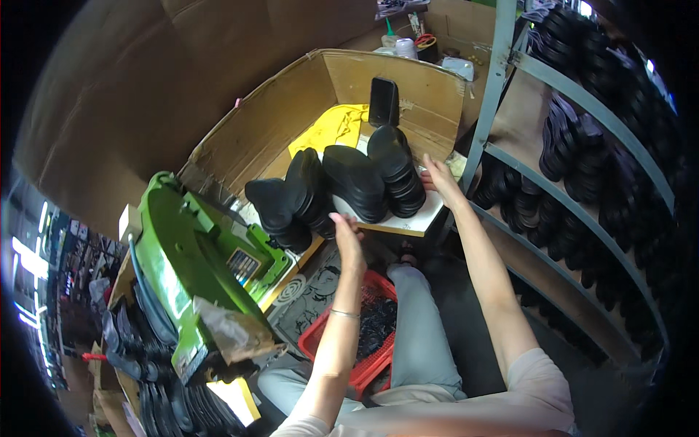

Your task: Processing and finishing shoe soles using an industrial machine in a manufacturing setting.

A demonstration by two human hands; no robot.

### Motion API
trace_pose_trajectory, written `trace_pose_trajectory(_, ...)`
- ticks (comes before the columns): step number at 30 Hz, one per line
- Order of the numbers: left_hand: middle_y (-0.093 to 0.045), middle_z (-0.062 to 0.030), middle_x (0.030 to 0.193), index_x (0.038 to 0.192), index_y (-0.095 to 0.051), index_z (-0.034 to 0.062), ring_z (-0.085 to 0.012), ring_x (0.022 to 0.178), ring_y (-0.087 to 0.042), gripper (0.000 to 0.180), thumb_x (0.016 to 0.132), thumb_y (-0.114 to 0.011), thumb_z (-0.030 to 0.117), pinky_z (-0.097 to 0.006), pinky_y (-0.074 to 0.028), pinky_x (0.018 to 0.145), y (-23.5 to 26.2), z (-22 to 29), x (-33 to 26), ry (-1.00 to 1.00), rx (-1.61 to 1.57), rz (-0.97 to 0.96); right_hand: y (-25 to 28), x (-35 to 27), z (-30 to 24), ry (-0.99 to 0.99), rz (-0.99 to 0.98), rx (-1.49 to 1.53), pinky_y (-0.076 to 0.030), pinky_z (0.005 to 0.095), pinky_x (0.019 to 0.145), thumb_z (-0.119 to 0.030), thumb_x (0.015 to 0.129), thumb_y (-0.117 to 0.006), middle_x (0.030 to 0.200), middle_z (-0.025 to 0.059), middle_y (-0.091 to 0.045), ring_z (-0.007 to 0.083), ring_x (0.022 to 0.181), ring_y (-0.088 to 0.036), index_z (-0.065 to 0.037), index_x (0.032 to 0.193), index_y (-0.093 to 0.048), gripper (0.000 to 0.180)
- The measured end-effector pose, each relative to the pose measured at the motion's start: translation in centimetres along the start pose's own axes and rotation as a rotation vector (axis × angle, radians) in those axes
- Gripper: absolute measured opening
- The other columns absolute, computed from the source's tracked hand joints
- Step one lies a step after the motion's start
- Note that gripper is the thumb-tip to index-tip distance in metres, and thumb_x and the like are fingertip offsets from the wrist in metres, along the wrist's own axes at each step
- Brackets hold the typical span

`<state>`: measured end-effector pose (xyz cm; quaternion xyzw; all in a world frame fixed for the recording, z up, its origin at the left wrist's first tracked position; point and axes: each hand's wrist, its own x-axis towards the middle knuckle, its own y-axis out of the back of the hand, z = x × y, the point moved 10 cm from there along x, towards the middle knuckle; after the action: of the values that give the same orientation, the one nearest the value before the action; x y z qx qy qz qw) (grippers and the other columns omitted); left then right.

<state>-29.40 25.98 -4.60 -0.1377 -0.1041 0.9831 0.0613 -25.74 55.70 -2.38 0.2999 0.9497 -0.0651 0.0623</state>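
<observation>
Stacks of black shoe soles stand side by side on a small white-topped table (435,211). My left hand (349,237) is at the table's front edge, by the near end of a middle stack (354,175); its fingers are stretched out and grasp nothing. Beside the rightmost stack (398,171), my right hand (440,179) has its fingers extended and apart, close to the soles; whether they touch I cannot tell. Two more stacks, one leaning (306,182) and one lower (271,207), are to the left.
A green machine (196,262) fills the left side. Cardboard walls (255,124) surround the table, with a yellow cloth (335,127) and a dark phone-like object (383,102) inside. A red basket (315,331) of black scraps stands below. Metal shelving (535,178) with soles rises at right.
</observation>
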Motion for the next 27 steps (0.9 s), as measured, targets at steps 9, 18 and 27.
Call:
trace_pose_trajectory(9,-0.061,-0.0091,0.116,0.121,-0.054,0.0074,-0.0248,0.103,-0.059,0.068,0.083,-0.048,0.064,-0.042,-0.046,0.091,-10.5,5.8,5.8,0.053,-0.406,-0.49,-5.4,2.6,-1.8,-0.081,-0.22,0.095,-0.029,0.0393,0.106,-0.067,0.076,-0.056,0.139,0.0207,-0.04,0.0284,0.129,-0.037,0.005,0.136,-0.036,0.096)
trace_pose_trajectory(18,-0.048,-0.0112,0.134,0.135,-0.041,0.0042,-0.0269,0.12,-0.048,0.071,0.089,-0.042,0.058,-0.04,-0.035,0.105,-5.6,5.2,-3.4,0.078,-0.262,-0.451,-2.5,-11.1,0.4,-0.14,0.073,0.042,-0.02,0.0431,0.111,-0.068,0.068,-0.064,0.147,0.0258,-0.021,0.0353,0.138,-0.018,0.003,0.143,-0.018,0.113)
trace_pose_trajectory(27,-0.013,-0.0116,0.152,0.148,-0.004,0.0094,-0.0262,0.138,-0.019,0.11,0.072,-0.062,0.064,-0.039,-0.019,0.111,-7.7,-6.6,-18.4,0.121,0.128,-0.873,9.9,-29.6,10.3,-0.303,0.049,0.45,-0.025,0.0382,0.108,-0.047,0.074,-0.068,0.144,0.0182,-0.031,0.0288,0.133,-0.03,-0.002,0.145,-0.019,0.097)
